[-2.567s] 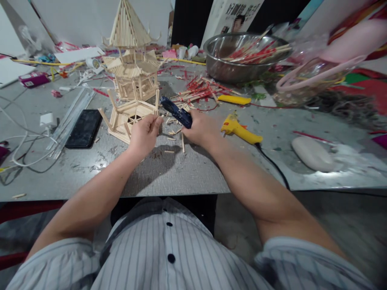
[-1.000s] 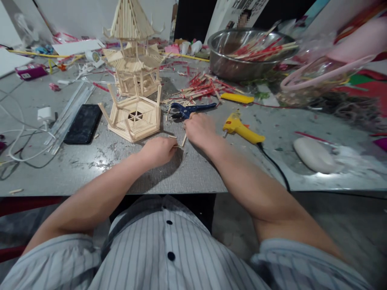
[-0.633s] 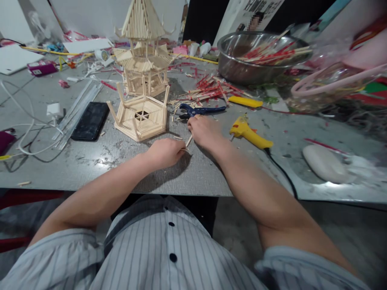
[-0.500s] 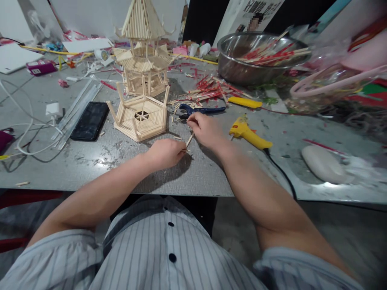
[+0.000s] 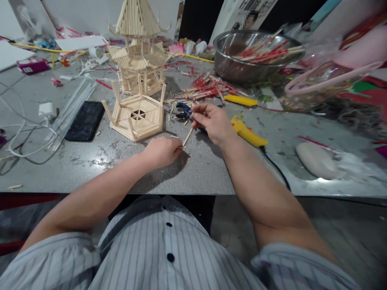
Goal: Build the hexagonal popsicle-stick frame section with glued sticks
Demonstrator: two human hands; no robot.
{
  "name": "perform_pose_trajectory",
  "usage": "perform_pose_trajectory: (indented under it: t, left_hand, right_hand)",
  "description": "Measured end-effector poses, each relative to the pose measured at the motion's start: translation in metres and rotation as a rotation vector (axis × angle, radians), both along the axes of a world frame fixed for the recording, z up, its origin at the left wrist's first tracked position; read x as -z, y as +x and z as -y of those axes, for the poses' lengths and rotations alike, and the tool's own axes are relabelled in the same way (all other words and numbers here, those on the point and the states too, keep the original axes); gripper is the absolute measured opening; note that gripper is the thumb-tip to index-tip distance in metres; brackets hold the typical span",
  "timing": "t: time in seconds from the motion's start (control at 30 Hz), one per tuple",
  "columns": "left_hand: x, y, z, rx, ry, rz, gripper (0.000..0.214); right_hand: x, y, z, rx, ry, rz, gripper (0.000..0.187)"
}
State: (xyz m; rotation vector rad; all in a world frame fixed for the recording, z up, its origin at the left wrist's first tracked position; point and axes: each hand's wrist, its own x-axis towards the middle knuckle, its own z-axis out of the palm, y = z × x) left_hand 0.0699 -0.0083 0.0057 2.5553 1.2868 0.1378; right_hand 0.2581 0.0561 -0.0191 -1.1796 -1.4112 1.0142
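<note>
My left hand (image 5: 164, 152) is closed low over the tabletop, its fingertips pinching the near end of a short wooden stick (image 5: 188, 137). The stick slants up and away toward my right hand (image 5: 212, 124), whose thumb and fingers are drawn together just above its far end. Whether anything small sits in that right pinch cannot be made out. Behind the right hand lie blue-handled pliers (image 5: 183, 109), partly covered by it. Left of them stands a hexagonal stick frame (image 5: 148, 129) with upright posts, and behind that a tiered pavilion model (image 5: 140, 60) built of sticks.
A yellow glue gun (image 5: 252, 137) with a black cord lies to the right, near a yellow utility knife (image 5: 241, 100). Red-tipped sticks (image 5: 208, 86) are heaped before a steel bowl (image 5: 222, 64). A phone (image 5: 84, 121) rests at left, a pale rounded object (image 5: 316, 160) at right.
My right hand has lifted slightly up and right, away from the stick's far end, and now covers more of the pliers. My left hand keeps its pinch. The whole view has shifted a little.
</note>
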Motion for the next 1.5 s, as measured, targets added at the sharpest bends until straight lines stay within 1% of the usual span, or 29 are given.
perform_pose_trajectory:
  t: [0.1, 0.27, 0.37, 0.43, 0.47, 0.53, 0.63, 0.7, 0.77, 0.83, 0.97, 1.13, 1.2, 1.27, 1.33, 1.4, 1.5]
  left_hand:
    - [0.000, -0.001, -0.002, -0.043, 0.021, 0.019, 0.023]
    - [0.003, -0.004, -0.007, -0.151, 0.018, 0.119, 0.024]
    - [0.004, -0.005, -0.010, -0.213, -0.002, 0.234, 0.027]
    - [0.005, -0.005, -0.012, -0.242, -0.016, 0.261, 0.030]
    - [0.005, -0.005, -0.013, -0.248, -0.013, 0.255, 0.030]
    - [0.005, -0.006, -0.014, -0.244, 0.010, 0.221, 0.029]
    - [0.006, -0.007, -0.016, -0.215, 0.045, 0.142, 0.028]
    - [0.006, -0.008, -0.016, -0.200, 0.051, 0.084, 0.029]
    - [0.005, -0.009, -0.017, -0.191, 0.049, 0.048, 0.029]
    - [0.005, -0.009, -0.017, -0.182, 0.047, 0.038, 0.029]
    - [0.005, -0.009, -0.016, -0.167, 0.054, 0.035, 0.029]
    - [0.006, -0.008, -0.015, -0.165, 0.061, 0.039, 0.029]
    - [0.005, -0.009, -0.015, -0.166, 0.060, 0.050, 0.029]
    - [0.005, -0.009, -0.016, -0.172, 0.058, 0.072, 0.028]
    - [0.004, -0.009, -0.016, -0.186, 0.050, 0.105, 0.027]
    - [0.004, -0.009, -0.016, -0.213, 0.052, 0.171, 0.025]
    - [0.005, -0.009, -0.017, -0.267, 0.071, 0.328, 0.026]
  right_hand:
    - [-0.005, 0.002, 0.003, -0.090, -0.038, -0.144, 0.017]
    - [-0.017, 0.003, 0.013, -0.228, -0.050, -0.291, 0.020]
    - [-0.022, -0.001, 0.021, -0.270, -0.016, -0.306, 0.022]
    - [-0.021, -0.003, 0.023, -0.281, 0.007, -0.245, 0.021]
    - [-0.019, -0.003, 0.022, -0.272, 0.014, -0.182, 0.019]
    - [-0.014, -0.001, 0.016, -0.186, 0.043, 0.022, 0.015]
    - [-0.007, 0.010, 0.004, 0.025, 0.169, 0.483, 0.016]
    - [-0.003, 0.017, -0.001, 0.095, 0.243, 0.762, 0.023]
    - [-0.001, 0.021, -0.002, 0.088, 0.253, 0.956, 0.030]
    - [-0.001, 0.021, 0.000, 0.054, 0.235, 1.084, 0.033]
    - [-0.002, 0.012, 0.005, 0.011, 0.185, 1.209, 0.030]
    - [-0.004, 0.008, 0.004, 0.003, 0.193, 1.256, 0.021]
    - [-0.003, 0.011, 0.002, -0.010, 0.227, 1.248, 0.017]
    - [-0.002, 0.013, 0.000, -0.030, 0.272, 1.198, 0.013]
    - [-0.003, 0.013, 0.000, -0.051, 0.293, 1.104, 0.011]
    - [-0.006, 0.009, 0.004, -0.066, 0.270, 0.969, 0.010]
    - [-0.010, -0.001, 0.012, -0.141, 0.199, 0.664, 0.007]
